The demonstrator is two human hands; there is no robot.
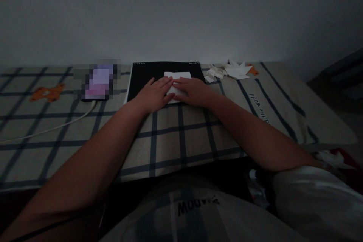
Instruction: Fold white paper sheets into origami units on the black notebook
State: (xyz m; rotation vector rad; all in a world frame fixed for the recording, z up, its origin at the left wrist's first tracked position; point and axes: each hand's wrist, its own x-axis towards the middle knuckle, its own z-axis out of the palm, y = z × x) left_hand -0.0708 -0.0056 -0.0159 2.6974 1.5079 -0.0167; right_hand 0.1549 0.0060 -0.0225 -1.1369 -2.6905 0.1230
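Left hand [154, 94] and right hand [193, 90] flat on white paper [178, 76]; long axis seemingly left-right.

White paper sheet [177, 76] — flat on black board [147, 79], partly covered.

Open checked cloth [181, 136] lies before the black board [147, 79]; paper scraps [229, 71] crowd its right.

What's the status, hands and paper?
Left hand and right hand flat, pressing the white paper onto the black pad. Folded paper pieces lie apart, right.
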